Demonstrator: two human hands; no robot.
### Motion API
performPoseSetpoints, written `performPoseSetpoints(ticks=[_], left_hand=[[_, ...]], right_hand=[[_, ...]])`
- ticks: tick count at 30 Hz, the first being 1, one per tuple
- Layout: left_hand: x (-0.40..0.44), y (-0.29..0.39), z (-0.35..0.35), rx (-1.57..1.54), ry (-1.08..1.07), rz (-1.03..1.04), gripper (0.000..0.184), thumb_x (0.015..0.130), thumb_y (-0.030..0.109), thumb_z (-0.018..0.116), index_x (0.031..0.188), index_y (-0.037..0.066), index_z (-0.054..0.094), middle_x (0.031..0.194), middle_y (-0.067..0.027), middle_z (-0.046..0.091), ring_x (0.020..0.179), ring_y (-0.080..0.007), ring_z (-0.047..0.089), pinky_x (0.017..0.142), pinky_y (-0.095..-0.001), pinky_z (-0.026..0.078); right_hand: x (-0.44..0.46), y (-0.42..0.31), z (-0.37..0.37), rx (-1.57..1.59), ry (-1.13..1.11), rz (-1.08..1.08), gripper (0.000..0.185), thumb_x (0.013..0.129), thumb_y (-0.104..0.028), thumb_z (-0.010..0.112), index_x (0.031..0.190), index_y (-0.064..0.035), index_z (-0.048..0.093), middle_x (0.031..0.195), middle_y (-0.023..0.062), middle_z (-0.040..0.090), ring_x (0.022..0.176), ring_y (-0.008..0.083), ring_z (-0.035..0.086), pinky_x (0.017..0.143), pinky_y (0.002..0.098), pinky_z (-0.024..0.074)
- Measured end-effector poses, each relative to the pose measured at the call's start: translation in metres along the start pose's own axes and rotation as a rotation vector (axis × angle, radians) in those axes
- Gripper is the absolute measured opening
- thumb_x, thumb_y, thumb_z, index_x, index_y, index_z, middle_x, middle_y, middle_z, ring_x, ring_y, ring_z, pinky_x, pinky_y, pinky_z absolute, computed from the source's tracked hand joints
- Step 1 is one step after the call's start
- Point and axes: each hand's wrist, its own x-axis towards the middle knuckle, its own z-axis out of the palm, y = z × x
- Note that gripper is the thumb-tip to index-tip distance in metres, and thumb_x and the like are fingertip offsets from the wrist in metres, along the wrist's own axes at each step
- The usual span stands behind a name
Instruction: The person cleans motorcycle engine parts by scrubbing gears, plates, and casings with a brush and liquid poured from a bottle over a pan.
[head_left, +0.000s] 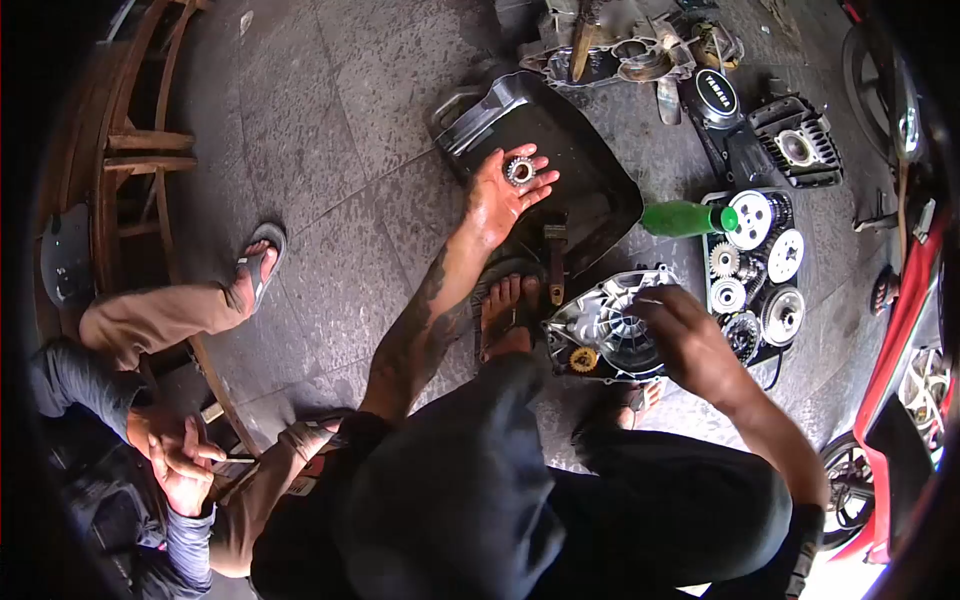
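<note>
The left hand (490, 203) is near the middle of the frame, palm up with its fingers spread; a small metal gear (520, 171) lies on it, at the base of the fingers, above the black pan (608, 165); a brush (556, 245) rests at the pan's lower edge, handle pointing down the frame. The right hand (685, 335) is right of centre and lower, blurred, over the right side of a metal cover (592, 312); its fingers look bent, but I cannot tell whether they grip anything or touch the cover; a yellow gear (583, 360) sits at the cover's lower left. A green bottle (682, 218) lies on its side above the cover, cap towards a white wheel (748, 220) among other gears at the right; at the lower left, another person's hand (180, 460) shows beside a grey sleeve.
</note>
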Motion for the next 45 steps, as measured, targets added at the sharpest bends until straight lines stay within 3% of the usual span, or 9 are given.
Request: performPoseSetpoints(ticks=[5,12,15,23,29,31,34,41,45], left_hand=[[0.011,-0.012,-0.002,-0.223,0.135,0.003,0.045,0.097,0.04,0.034,0.119,0.005,0.052,0.113,-0.014,0.058,0.111,-0.0329,0.055,0.096,-0.0483,0.043],[0.021,-0.008,-0.003,-0.136,0.112,0.192,0.048,0.099,0.036,0.032,0.117,-0.004,0.051,0.105,-0.0166,0.059,0.104,-0.0305,0.058,0.098,-0.0412,0.044],[0.026,-0.008,-0.002,-0.159,0.137,0.208,0.045,0.099,0.035,0.033,0.113,-0.004,0.051,0.105,-0.0186,0.058,0.104,-0.0335,0.058,0.099,-0.043,0.044],[0.024,-0.005,-0.009,-0.281,0.16,0.179,0.024,0.095,0.024,0.044,0.103,0.003,0.053,0.103,-0.0184,0.058,0.106,-0.0392,0.057,0.098,-0.0465,0.046],[0.032,-0.01,-0.019,-0.265,0.153,0.18,0.025,0.095,0.027,0.047,0.105,0.006,0.055,0.107,-0.0131,0.06,0.108,-0.033,0.058,0.095,-0.043,0.046],[0.033,-0.011,-0.014,-0.235,0.221,0.182,0.025,0.095,0.028,0.047,0.106,0.007,0.056,0.107,-0.0123,0.06,0.105,-0.0311,0.059,0.094,-0.0418,0.046],[0.034,-0.016,-0.014,-0.183,0.316,0.167,0.025,0.095,0.027,0.047,0.107,0.008,0.058,0.107,-0.0114,0.061,0.099,-0.0279,0.06,0.09,-0.0393,0.047],[0.038,-0.03,-0.016,-0.269,0.08,0.151,0.026,0.097,0.021,0.041,0.105,0.006,0.06,0.095,-0.0102,0.063,0.088,-0.0256,0.062,0.082,-0.0367,0.051],[0.033,-0.027,-0.003,-0.226,0.29,0.116,0.026,0.097,0.021,0.042,0.104,0.004,0.06,0.091,-0.0099,0.061,0.086,-0.0262,0.062,0.081,-0.0372,0.052]], right_hand=[[0.083,0.016,0.045,-0.175,-0.212,-0.049,0.053,0.084,-0.027,0.063,0.133,-0.0252,0.045,0.136,0.0163,0.043,0.126,0.0379,0.041,0.107,0.0467,0.0319],[0.11,0.06,0.084,0.083,-0.068,-0.151,0.037,0.076,-0.018,0.069,0.111,-0.0133,0.055,0.126,0.0159,0.051,0.115,0.0382,0.05,0.098,0.0454,0.0414],[0.108,0.058,0.096,0.082,-0.295,0.036,0.045,0.078,-0.014,0.065,0.121,-0.0188,0.053,0.132,0.0154,0.047,0.119,0.0375,0.048,0.1,0.0448,0.0407],[0.133,0.061,0.094,0.002,-0.446,0.038,0.045,0.079,-0.019,0.064,0.122,-0.0197,0.052,0.131,0.018,0.046,0.111,0.0411,0.054,0.091,0.0483,0.047],[0.142,0.079,0.104,-0.029,0.062,0.227,0.041,0.076,-0.008,0.064,0.116,-0.0129,0.057,0.105,0.0191,0.063,0.092,0.0404,0.062,0.078,0.0463,0.0517],[0.149,0.077,0.093,0.104,0.107,0.229,0.031,0.081,-0.006,0.062,0.112,-0.0059,0.059,0.095,0.0177,0.068,0.089,0.0329,0.066,0.076,0.0392,0.053],[0.159,0.065,0.076,0.716,0.519,0.228,0.022,0.091,-0.008,0.058,0.11,0.0015,0.059,0.099,0.0137,0.069,0.093,0.0142,0.065,0.079,0.0271,0.0499],[0.161,0.062,0.074,0.379,0.311,0.069,0.019,0.084,-0.004,0.063,0.102,-0.002,0.067,0.099,0.0136,0.069,0.089,0.0228,0.068,0.078,0.029,0.0521],[0.163,0.039,0.05,0.606,0.435,0.152,0.02,0.085,-0.005,0.062,0.104,-0.0012,0.067,0.1,0.0099,0.07,0.09,0.016,0.067,0.08,0.0273,0.0509]])
